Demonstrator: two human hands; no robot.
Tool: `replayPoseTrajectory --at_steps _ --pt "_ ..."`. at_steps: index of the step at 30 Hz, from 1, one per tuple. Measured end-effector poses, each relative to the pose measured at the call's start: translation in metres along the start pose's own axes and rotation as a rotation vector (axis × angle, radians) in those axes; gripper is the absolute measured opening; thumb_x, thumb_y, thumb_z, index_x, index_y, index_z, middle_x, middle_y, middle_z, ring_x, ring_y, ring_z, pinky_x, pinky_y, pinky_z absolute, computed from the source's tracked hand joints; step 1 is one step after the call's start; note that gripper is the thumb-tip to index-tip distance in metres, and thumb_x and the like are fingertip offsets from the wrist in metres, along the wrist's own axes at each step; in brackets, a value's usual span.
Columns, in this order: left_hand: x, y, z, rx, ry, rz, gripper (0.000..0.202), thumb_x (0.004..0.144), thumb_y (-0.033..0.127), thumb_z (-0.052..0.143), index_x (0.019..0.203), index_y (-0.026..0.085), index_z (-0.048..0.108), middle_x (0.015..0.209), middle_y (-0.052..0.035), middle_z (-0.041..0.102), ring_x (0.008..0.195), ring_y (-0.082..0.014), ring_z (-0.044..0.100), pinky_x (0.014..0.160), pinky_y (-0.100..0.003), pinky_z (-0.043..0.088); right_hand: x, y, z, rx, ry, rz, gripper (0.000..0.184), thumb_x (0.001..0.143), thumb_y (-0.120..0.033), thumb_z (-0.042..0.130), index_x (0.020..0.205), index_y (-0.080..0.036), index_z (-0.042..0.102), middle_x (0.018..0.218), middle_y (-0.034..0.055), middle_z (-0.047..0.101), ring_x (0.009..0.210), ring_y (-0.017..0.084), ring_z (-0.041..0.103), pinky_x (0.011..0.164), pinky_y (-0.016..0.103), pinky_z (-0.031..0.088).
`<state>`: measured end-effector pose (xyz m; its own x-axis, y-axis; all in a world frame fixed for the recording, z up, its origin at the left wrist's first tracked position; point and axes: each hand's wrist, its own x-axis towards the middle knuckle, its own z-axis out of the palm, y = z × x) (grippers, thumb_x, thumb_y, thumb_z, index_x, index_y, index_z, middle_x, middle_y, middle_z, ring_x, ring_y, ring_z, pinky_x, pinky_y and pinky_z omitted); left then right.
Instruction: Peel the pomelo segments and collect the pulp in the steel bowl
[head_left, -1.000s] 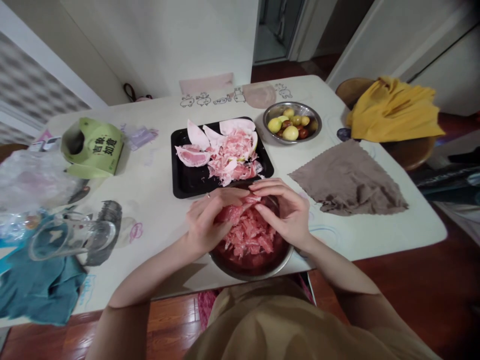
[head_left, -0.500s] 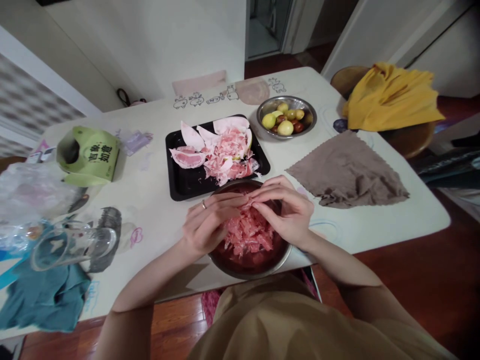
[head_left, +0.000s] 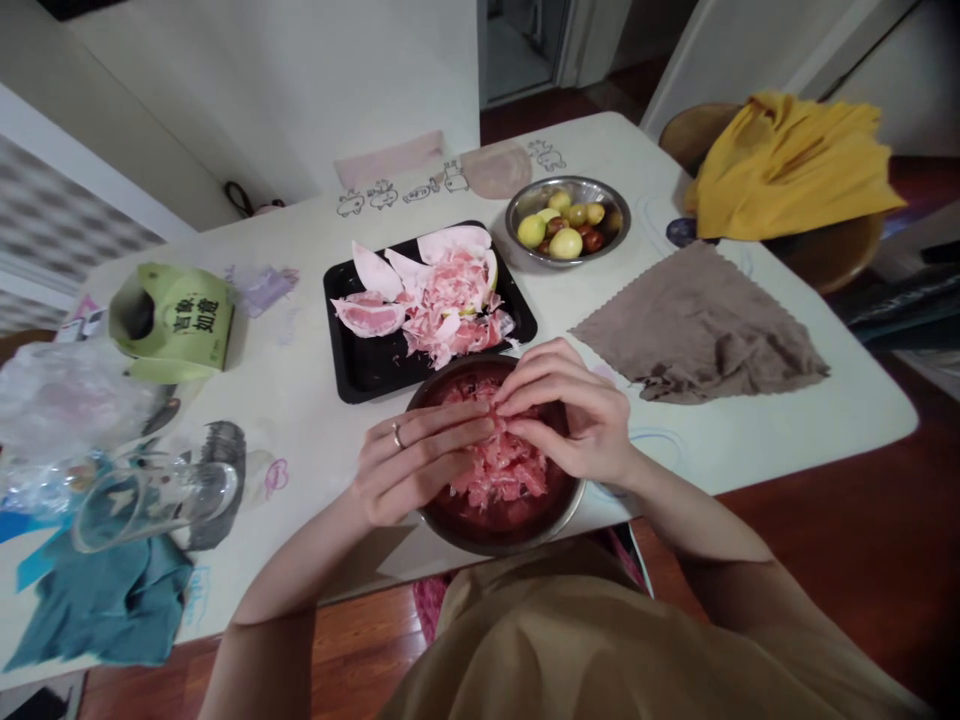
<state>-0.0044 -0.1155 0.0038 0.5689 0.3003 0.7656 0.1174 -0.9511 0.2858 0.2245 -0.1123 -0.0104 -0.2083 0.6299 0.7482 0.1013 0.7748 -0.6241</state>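
Left hand (head_left: 409, 465) and right hand (head_left: 583, 408) above the steel bowl (head_left: 553, 510) and its loose pulp (head_left: 506, 470), fingers bent and nearly closed, tips close together, seemingly pinching a scrap of pulp between them. Much apparently peeled already, heaped in the bowl; peel (head_left: 450, 243) piled on the tray (head_left: 364, 375) just beyond; amount left unpeeled, impossible to tell. Around on the white table (head_left: 307, 425): fruit bowl (head_left: 613, 225), grey cloth (head_left: 705, 335), green box (head_left: 199, 335), glass (head_left: 120, 510), teal cloth (head_left: 112, 605). Farther off, a yellow cloth (head_left: 787, 170) on a chair (head_left: 844, 262), a doorway (head_left: 525, 50), reddish floor (head_left: 352, 665).

Fingers (head_left: 431, 432) hide some pink pulp (head_left: 506, 472); the left edge crops clear plastic (head_left: 67, 395).
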Motion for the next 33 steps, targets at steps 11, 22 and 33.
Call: replayPoseTrajectory --at_steps 11,22,33 --pt "-0.001 -0.019 0.017 -0.404 0.168 -0.08 0.014 0.097 0.024 0.067 0.106 0.014 0.067 0.101 -0.0137 0.08 0.102 -0.03 0.078 0.077 -0.039 0.07 0.005 0.001 -0.011 0.01 -0.201 -0.03 0.008 0.094 -0.028 0.07 0.092 -0.02 0.068 0.095 0.0041 0.068 0.095 0.018 0.061 0.091 0.04 0.049" --pt "-0.003 -0.024 0.018 -0.439 0.116 -0.07 0.009 0.097 0.025 0.065 0.1 0.017 0.069 0.098 -0.0113 0.081 0.098 -0.0278 0.079 0.074 -0.037 0.07 0.001 0.001 -0.011 -0.066 -0.235 -0.081 0.01 0.097 -0.017 0.063 0.088 -0.019 0.066 0.093 0.0038 0.065 0.097 0.017 0.06 0.092 0.036 0.049" --pt "0.002 -0.024 0.018 -0.441 0.1 0.008 0.008 0.099 0.022 0.062 0.097 0.016 0.067 0.097 -0.0106 0.081 0.095 -0.0261 0.08 0.074 -0.036 0.071 0.002 0.006 -0.013 -0.017 -0.26 -0.101 0.006 0.096 -0.02 0.067 0.09 -0.018 0.067 0.095 0.0039 0.065 0.098 0.017 0.059 0.093 0.038 0.049"
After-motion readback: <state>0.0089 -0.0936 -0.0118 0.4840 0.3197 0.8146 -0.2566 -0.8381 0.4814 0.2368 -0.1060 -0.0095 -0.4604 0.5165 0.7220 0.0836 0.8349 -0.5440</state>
